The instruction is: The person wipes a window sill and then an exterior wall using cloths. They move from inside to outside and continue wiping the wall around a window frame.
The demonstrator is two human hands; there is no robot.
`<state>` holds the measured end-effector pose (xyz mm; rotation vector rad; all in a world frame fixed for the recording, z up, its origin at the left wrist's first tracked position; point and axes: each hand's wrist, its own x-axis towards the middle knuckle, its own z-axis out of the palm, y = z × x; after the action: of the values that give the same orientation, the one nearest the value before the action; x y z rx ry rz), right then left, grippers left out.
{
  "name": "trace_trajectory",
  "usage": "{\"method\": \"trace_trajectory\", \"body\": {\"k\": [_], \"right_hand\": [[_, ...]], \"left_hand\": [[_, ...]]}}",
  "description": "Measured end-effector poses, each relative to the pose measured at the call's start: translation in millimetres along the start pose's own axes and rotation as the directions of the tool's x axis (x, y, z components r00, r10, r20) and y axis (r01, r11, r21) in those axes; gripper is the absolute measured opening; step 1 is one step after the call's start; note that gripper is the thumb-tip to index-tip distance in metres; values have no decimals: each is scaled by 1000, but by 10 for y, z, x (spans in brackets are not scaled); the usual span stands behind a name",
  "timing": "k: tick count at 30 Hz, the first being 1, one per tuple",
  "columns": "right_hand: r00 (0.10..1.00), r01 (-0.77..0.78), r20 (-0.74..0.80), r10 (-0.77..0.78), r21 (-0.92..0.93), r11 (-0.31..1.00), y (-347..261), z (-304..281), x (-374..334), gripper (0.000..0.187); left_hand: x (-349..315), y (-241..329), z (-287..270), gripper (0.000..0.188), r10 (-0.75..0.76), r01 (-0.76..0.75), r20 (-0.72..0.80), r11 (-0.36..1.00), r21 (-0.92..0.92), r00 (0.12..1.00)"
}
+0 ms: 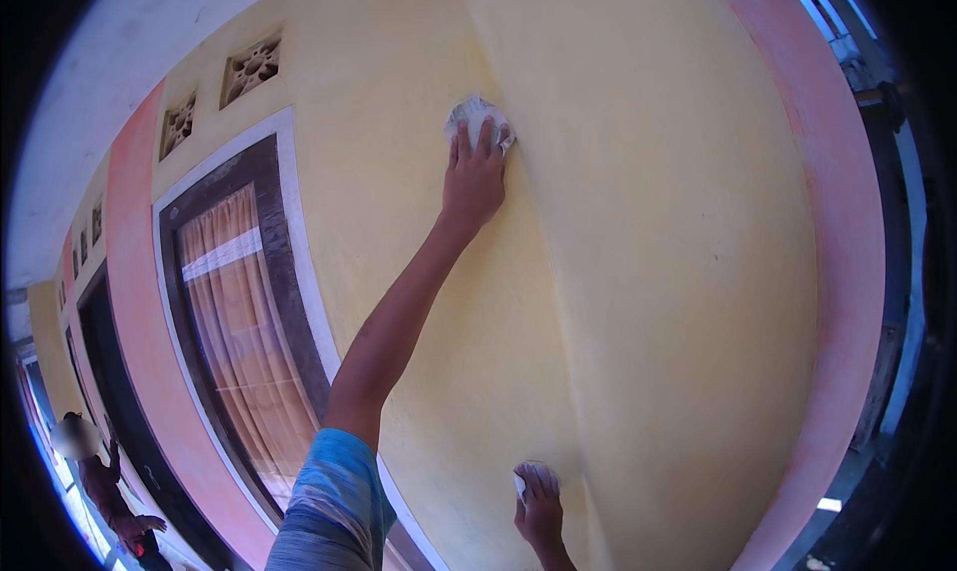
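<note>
High on the yellow wall (678, 272), my left hand (474, 182) presses a crumpled whitish paper (478, 113) against the surface near an inner corner. Its fingers are spread over the paper, and the arm in a blue sleeve is stretched up. Much lower, my right hand (541, 516) holds another crumpled whitish paper (521, 483) to the same wall, beside the corner line. Fingers cover most of that piece. Whether either piece is really paper or thin cloth is hard to tell.
Left of my arm is a dark-framed window (264, 202) with an orange curtain (234, 312). Patterned vent blocks (251, 71) sit above it. A pink pillar (847, 252) edges the wall at right. Another person (115, 501) stands far left near a dark doorway (150, 451).
</note>
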<state>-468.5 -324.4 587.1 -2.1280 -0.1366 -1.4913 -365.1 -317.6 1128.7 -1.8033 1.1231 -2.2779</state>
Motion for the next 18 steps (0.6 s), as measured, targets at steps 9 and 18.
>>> {"method": "trace_trajectory", "body": {"k": [9, 18], "right_hand": [[999, 8, 44, -7, -40, 999, 132, 13, -78, 50], [974, -224, -21, 224, 15, 975, 131, 177, -310, 49]], "left_hand": [[68, -163, 0, 47, -71, 57, 97, 989, 138, 993], [-292, 115, -5, 50, 9, -6, 142, 1000, -23, 990]]}}
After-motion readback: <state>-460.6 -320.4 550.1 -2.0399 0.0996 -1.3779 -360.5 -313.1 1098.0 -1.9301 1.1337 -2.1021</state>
